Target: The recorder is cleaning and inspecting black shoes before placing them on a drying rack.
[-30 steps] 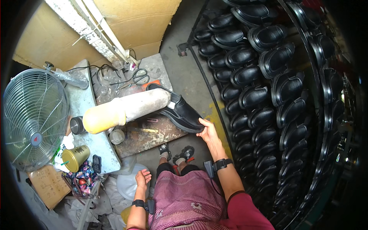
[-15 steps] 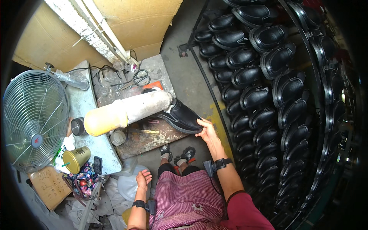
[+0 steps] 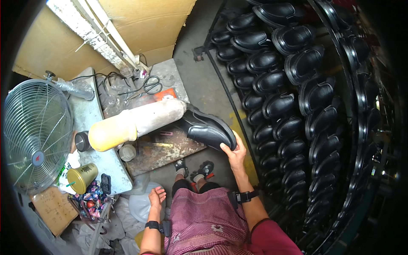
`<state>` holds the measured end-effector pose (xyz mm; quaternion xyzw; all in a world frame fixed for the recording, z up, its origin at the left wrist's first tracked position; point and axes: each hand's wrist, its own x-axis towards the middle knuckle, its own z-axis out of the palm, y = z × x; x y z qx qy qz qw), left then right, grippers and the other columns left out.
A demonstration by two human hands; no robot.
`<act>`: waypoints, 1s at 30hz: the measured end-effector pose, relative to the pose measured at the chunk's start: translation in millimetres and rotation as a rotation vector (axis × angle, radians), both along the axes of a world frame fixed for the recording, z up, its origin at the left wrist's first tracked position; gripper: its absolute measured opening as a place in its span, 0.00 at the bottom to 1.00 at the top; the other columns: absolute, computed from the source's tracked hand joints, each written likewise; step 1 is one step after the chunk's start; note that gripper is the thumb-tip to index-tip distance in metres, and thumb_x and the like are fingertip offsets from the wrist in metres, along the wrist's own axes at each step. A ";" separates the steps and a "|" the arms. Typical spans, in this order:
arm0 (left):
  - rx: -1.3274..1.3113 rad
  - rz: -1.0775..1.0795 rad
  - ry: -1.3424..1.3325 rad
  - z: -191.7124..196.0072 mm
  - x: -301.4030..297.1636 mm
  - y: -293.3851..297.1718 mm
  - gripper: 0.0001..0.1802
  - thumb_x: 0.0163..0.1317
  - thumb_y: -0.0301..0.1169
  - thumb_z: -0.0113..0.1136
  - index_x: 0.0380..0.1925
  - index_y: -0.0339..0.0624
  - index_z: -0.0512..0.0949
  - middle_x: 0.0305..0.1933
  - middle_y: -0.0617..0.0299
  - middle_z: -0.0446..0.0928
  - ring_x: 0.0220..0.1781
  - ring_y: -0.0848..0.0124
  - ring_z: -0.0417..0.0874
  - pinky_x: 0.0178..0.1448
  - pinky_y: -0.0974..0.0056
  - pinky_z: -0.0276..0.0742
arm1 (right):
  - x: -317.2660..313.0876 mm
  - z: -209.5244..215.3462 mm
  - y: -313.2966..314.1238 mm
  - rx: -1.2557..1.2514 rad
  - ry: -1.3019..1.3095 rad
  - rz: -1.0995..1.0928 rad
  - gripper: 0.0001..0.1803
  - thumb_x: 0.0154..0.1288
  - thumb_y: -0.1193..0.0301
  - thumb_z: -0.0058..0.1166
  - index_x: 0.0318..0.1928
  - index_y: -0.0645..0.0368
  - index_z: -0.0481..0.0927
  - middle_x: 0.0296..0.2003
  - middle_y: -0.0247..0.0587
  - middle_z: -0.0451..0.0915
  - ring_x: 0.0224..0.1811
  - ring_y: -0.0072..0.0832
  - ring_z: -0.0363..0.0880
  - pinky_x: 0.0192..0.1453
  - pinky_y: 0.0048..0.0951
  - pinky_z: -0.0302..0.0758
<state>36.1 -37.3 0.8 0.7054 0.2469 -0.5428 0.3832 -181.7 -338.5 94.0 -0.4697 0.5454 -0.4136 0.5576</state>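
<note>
A black leather shoe (image 3: 207, 131) sits at the end of a padded post (image 3: 148, 119), which is white toward the shoe and yellow at its other end. My right hand (image 3: 236, 154) grips the shoe's toe, with the thumb on the near side and the fingers round the far edge. The shoe's sole edge faces up and to the right, and its heel part is partly hidden behind the post. Over by my apron (image 3: 208, 212), my left hand (image 3: 157, 196) is held palm up, fingers loosely curled and nothing in them.
A worn workbench (image 3: 187, 148) carries scissors (image 3: 152, 85) and an orange piece (image 3: 166, 94). At left stand a wire-caged fan (image 3: 38, 136), a dark-lidded jar (image 3: 82, 140) and a gold cup (image 3: 83, 177). A tall rack of black shoes (image 3: 278, 106) fills the right side.
My right hand has rolled the shoe, so its sole edge has gone from the lower left side to the upper right. My left hand stays nearly the same.
</note>
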 end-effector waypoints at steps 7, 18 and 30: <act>-0.019 -0.032 -0.006 -0.4 -0.9 -4.7 0.19 0.61 0.39 0.33 0.38 0.38 0.71 0.29 0.58 0.76 0.23 0.70 0.77 0.24 0.69 0.74 | 44.8 14.0 -21.8 -0.346 0.470 0.004 0.32 0.42 0.72 0.65 0.52 0.60 0.69 0.41 0.47 0.77 0.42 0.29 0.76 0.48 0.27 0.70; -0.024 -0.031 -0.007 1.2 7.1 0.1 0.19 0.60 0.39 0.33 0.38 0.39 0.72 0.29 0.58 0.76 0.22 0.70 0.76 0.22 0.69 0.73 | 70.6 19.9 -38.9 -0.457 0.587 -0.097 0.33 0.39 0.69 0.65 0.51 0.51 0.71 0.34 0.49 0.78 0.34 0.44 0.77 0.39 0.36 0.72; -0.105 -0.119 -0.016 13.8 8.4 -16.9 0.20 0.61 0.41 0.35 0.39 0.38 0.71 0.30 0.58 0.76 0.23 0.71 0.77 0.24 0.70 0.73 | 3.3 33.8 23.4 -0.281 0.402 -0.121 0.32 0.42 0.73 0.65 0.52 0.59 0.69 0.42 0.45 0.76 0.44 0.32 0.75 0.49 0.29 0.70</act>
